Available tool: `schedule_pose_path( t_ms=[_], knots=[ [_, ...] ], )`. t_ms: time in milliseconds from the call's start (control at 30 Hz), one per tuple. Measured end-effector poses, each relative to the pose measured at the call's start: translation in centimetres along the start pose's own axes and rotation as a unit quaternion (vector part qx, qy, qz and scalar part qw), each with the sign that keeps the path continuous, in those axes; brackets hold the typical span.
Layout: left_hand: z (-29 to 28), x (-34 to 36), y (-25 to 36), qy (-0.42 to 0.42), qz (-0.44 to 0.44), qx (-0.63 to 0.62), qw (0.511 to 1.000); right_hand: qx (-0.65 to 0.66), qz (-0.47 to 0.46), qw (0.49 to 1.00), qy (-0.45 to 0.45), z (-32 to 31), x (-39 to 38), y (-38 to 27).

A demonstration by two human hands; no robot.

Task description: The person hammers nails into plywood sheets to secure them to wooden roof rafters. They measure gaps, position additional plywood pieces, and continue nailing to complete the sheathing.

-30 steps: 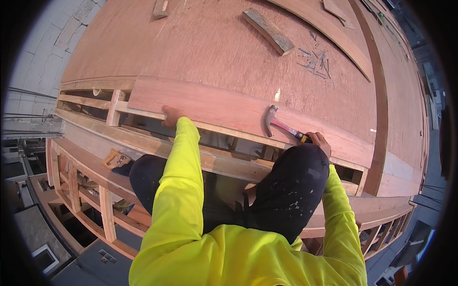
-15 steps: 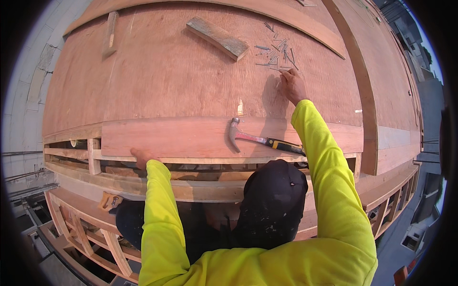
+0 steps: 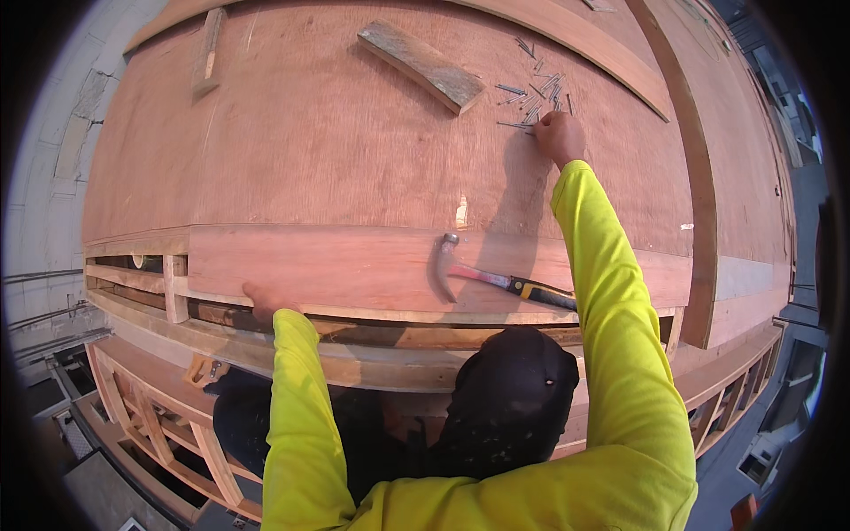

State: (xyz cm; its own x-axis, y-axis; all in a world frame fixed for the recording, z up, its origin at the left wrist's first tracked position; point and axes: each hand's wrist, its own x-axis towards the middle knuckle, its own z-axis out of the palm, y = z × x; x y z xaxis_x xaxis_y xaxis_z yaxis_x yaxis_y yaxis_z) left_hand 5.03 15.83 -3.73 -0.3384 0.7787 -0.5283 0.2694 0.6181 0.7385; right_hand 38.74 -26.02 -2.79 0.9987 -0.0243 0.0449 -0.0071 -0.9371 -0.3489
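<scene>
My left hand (image 3: 263,299) grips the front edge of a reddish wooden board (image 3: 354,265), thumb on top and the other fingers mostly hidden. Across that board rests a claw hammer (image 3: 482,274), its red shaft ending in a black and yellow grip. Farther out, my right hand (image 3: 560,139) is closed, fingertips down at the near side of a scattered heap of nails (image 3: 540,93). Whether a nail is between those fingers is hidden.
A short wood block (image 3: 421,66) lies on the plywood sheet (image 3: 310,142) left of the nails. Long planks (image 3: 589,44) run along the far side and right (image 3: 695,177). Below the board is an open timber frame (image 3: 381,365). A handsaw handle (image 3: 202,370) shows by my left leg.
My right hand has moved slightly farther out, and its fingers have curled down closer among the nails. My left hand stays on the board's edge. The view has shifted a little.
</scene>
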Motion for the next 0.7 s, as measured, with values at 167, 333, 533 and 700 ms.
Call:
schedule_pose_path(
  t_ms=[167, 333, 533, 700],
  knots=[
    [-0.4, -1.7, 1.6, -0.008, 0.016, 0.078, 0.997, -0.002, -0.017, 0.999, 0.029, 0.2, 0.2, 2.0],
    [-1.1, -1.8, -1.5, 0.187, 0.44, 0.068, 0.876, 0.431, -0.083, 0.896, -0.064, -3.3, -7.9, -4.1],
    [-3.2, -19.9, -3.1, -0.514, 0.293, -0.133, 0.795, 0.508, -0.192, 0.759, -0.359, -9.3, -20.4, -14.5],
    [-6.2, -22.2, 1.0, -0.622, 0.2, -0.157, 0.74, 0.543, -0.187, 0.731, -0.367, -12.4, -21.8, -16.9]
  ],
)
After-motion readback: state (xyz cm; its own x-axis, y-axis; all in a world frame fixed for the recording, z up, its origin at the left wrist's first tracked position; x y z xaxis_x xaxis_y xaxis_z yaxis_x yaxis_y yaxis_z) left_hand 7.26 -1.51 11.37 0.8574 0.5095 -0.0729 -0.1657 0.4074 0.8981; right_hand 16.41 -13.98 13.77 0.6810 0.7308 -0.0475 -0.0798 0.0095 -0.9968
